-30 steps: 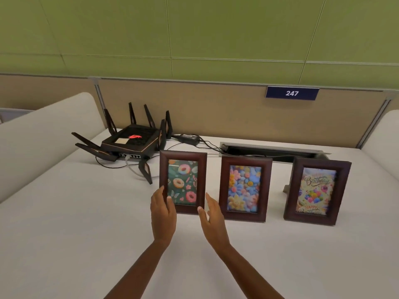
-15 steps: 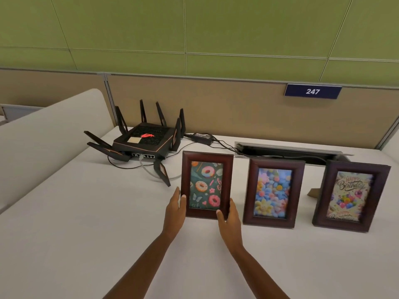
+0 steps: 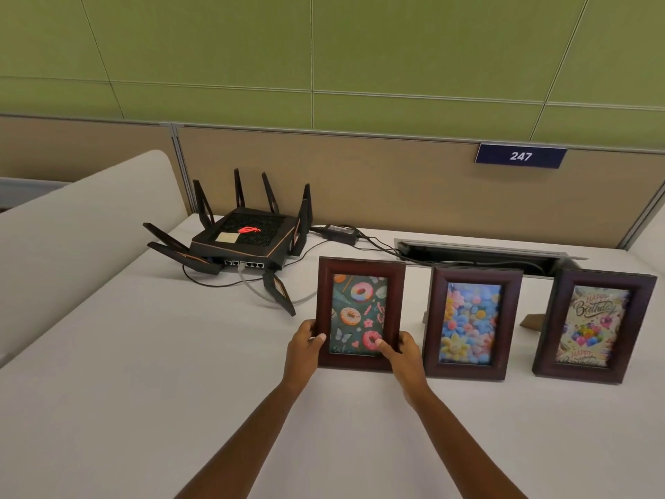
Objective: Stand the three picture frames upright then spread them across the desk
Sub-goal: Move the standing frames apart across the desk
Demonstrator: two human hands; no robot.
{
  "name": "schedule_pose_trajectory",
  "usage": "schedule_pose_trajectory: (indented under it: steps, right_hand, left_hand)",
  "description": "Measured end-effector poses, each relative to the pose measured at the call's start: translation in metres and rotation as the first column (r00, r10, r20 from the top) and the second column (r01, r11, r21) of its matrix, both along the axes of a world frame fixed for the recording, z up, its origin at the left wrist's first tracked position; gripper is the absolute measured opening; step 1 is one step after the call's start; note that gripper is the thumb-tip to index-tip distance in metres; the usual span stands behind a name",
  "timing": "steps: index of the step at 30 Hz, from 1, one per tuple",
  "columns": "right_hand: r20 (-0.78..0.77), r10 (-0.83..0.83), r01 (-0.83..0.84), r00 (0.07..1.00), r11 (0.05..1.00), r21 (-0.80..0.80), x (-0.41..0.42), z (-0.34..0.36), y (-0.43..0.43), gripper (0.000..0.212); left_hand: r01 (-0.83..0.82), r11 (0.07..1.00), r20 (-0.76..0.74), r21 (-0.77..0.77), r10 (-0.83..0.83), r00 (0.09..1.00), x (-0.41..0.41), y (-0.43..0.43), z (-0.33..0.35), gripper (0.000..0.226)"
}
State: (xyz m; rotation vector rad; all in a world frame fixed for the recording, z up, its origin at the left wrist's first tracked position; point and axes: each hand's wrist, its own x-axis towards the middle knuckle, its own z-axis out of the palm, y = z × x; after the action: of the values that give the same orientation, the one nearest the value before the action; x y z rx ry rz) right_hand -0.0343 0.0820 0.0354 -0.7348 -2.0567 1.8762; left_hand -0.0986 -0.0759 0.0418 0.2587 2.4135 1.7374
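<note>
On the desk (image 3: 144, 408): both hands clasp the doughnut frame (image 3: 360, 315)
My left hand (image 3: 304, 349) and right hand (image 3: 403, 354) pinch its lower corners, steadying it upright for sliding away from the flower frame (image 3: 471, 322) and birthday frame (image 3: 593, 325)

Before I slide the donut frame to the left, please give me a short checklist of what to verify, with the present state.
1. Both hands grip the donut frame: left hand and right hand on its lower sides: ok.
2. Frame upright: ok.
3. Router antenna and cable close on the left: not ok.
4. Flower frame and birthday frame standing: ok.
5. Donut frame's rear stand open: cannot tell.
</note>
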Motion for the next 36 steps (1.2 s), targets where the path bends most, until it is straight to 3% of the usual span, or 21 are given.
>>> schedule_pose_trajectory:
  steps: [13,22,36]
  right_hand:
    - [-0.244,0.124,-0.172,0.962,0.967,-0.188,-0.022,0.042,-0.019,0.026]
    - [-0.212,0.371,-0.415,0.904,0.882,-0.224,-0.064,0.075,-0.062,0.031]
    - [-0.161,0.539,-0.561,0.827,0.812,-0.161,-0.142,0.071,-0.159,0.035]
  left_hand:
    - [0.059,0.994,-0.109,0.095,-0.048,0.993,-0.027,-0.043,0.040,0.029]
    - [-0.011,0.990,-0.071,0.142,0.021,0.997,-0.043,-0.096,0.058,0.029]
    - [-0.266,0.957,-0.045,0.116,0.273,0.961,-0.073,-0.191,0.047,0.025]
